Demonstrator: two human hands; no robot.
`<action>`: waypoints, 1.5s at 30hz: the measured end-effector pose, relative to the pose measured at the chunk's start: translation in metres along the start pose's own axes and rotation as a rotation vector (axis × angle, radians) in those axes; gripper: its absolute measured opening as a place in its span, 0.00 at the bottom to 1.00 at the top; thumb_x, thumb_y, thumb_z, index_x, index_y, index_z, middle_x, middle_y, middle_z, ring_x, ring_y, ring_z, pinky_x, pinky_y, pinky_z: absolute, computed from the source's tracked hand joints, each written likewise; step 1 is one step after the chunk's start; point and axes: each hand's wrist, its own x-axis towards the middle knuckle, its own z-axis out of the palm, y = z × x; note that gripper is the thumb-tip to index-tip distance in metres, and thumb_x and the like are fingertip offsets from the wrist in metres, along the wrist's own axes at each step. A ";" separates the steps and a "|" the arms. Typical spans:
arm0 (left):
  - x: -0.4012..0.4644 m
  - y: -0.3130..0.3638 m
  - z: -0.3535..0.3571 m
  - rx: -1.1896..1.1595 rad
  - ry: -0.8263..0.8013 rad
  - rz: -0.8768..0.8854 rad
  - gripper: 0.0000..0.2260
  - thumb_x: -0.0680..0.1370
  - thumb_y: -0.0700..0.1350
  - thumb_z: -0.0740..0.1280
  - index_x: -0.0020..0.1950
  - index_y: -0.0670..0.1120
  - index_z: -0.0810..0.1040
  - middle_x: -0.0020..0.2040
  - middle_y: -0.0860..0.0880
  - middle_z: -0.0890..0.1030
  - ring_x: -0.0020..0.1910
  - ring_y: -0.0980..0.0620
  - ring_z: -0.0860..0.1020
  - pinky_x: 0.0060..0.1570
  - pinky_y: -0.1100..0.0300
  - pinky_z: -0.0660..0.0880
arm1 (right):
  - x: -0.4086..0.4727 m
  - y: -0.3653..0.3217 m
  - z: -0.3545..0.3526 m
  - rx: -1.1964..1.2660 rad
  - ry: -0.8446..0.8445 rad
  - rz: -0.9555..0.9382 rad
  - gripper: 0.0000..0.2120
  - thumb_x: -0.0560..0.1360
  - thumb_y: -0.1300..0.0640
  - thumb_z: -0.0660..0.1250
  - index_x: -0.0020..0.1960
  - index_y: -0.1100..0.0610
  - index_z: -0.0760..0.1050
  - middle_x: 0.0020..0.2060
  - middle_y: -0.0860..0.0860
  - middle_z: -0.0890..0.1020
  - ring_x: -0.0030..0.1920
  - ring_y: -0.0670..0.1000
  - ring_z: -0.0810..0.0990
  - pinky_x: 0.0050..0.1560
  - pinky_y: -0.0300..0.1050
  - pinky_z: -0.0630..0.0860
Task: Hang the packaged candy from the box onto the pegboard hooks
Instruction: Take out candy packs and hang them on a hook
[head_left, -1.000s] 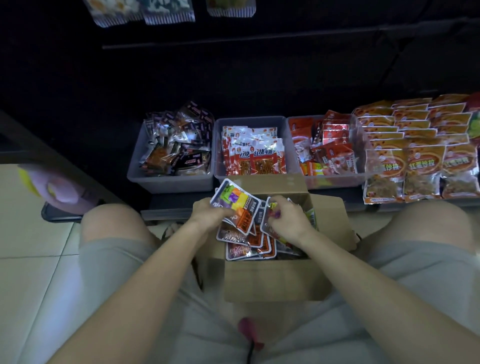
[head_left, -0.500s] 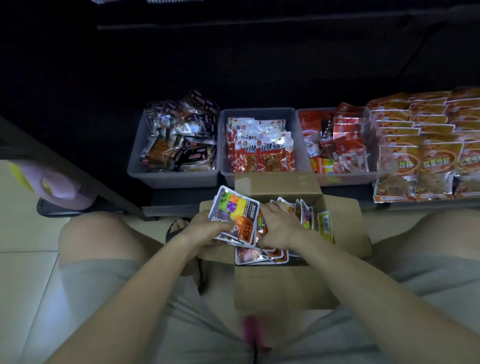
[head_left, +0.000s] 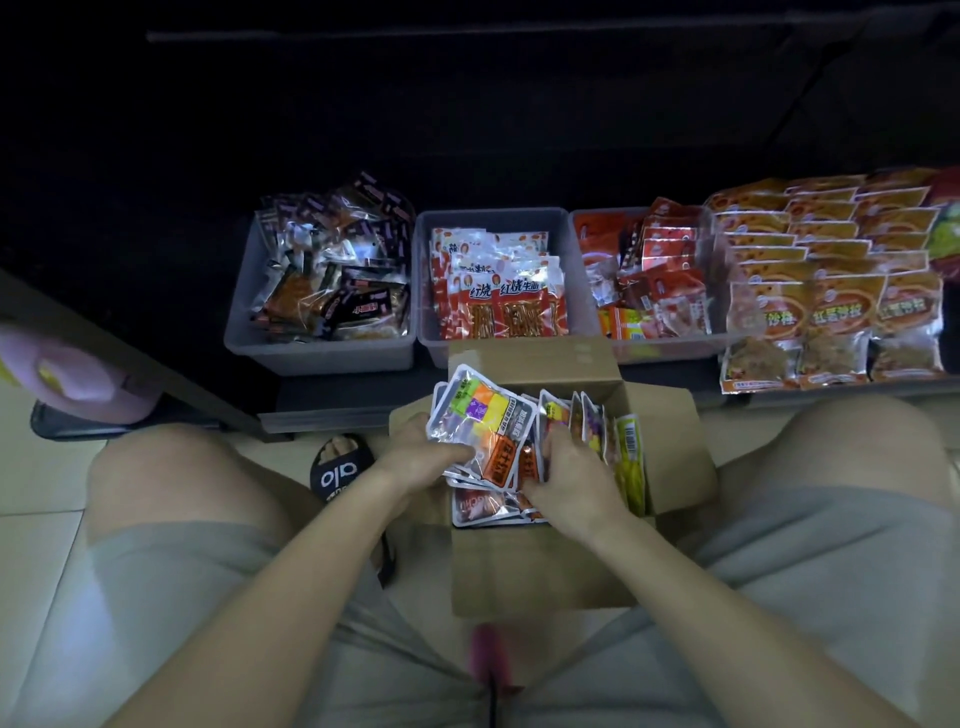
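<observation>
Both hands have drawn the glossy foil candy packets (head_left: 480, 426) up above the open brown cardboard box (head_left: 540, 566).
Left hand (head_left: 423, 457) grasps the fanned stack; right hand (head_left: 563, 475) grips packets standing inside; grey plastic bins (head_left: 317, 353) behind.

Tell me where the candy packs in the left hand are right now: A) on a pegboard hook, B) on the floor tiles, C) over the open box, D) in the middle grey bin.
C: the left hand grips a fanned stack of candy packs just above the open box.
</observation>
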 end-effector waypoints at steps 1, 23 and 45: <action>0.001 0.000 0.000 -0.005 -0.004 0.007 0.24 0.64 0.47 0.79 0.59 0.49 0.83 0.52 0.51 0.88 0.52 0.49 0.86 0.59 0.49 0.82 | -0.001 0.001 0.000 -0.014 -0.031 0.014 0.17 0.76 0.52 0.73 0.57 0.56 0.70 0.53 0.54 0.83 0.52 0.57 0.83 0.51 0.53 0.81; -0.015 -0.002 -0.007 -0.284 -0.040 -0.144 0.16 0.75 0.38 0.76 0.62 0.42 0.81 0.50 0.45 0.89 0.51 0.46 0.87 0.49 0.55 0.81 | -0.026 -0.008 0.052 0.610 0.154 0.472 0.20 0.75 0.52 0.77 0.61 0.57 0.75 0.51 0.52 0.86 0.53 0.55 0.85 0.54 0.52 0.82; -0.064 0.068 -0.073 -0.595 0.075 0.234 0.14 0.79 0.38 0.70 0.64 0.46 0.82 0.56 0.43 0.87 0.57 0.43 0.85 0.61 0.46 0.80 | -0.036 -0.080 -0.120 1.074 0.440 -0.135 0.07 0.82 0.62 0.63 0.51 0.54 0.79 0.42 0.55 0.83 0.43 0.53 0.83 0.41 0.45 0.78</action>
